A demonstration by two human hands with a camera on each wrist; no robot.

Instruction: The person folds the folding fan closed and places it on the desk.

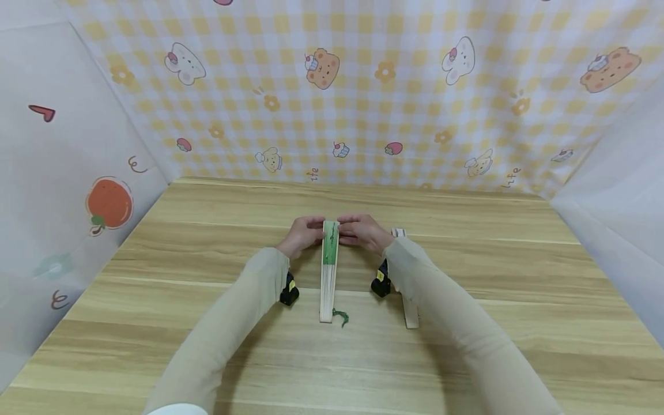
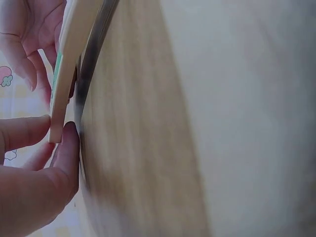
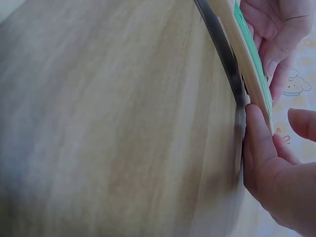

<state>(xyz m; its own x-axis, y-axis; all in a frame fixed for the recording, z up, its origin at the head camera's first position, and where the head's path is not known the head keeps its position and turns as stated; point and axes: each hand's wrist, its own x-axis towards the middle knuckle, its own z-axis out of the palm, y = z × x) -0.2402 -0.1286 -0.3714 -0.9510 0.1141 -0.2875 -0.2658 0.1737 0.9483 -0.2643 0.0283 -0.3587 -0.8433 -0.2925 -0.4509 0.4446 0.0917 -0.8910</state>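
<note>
A folded hand fan (image 1: 329, 265), green at its far part with pale ribs towards me, lies lengthwise on the wooden table (image 1: 363, 357). From its near end hangs a green tassel (image 1: 341, 316). My left hand (image 1: 302, 235) is at the fan's far left edge; in the left wrist view its thumb (image 2: 27, 131) and fingers pinch the fan's end from both faces. At the far right edge is my right hand (image 1: 362, 230). In the right wrist view, its extended fingers (image 3: 261, 136) touch the fan while the thumb (image 3: 301, 123) stands apart from it.
Another long, pale folded object (image 1: 411, 314) lies to the right, partly hidden beneath my right forearm. Black wrist cameras sit under both cuffs. A yellow checked cloth (image 1: 363, 115) closes off the back of the table, and a white printed sheet (image 1: 67, 190) the left side.
</note>
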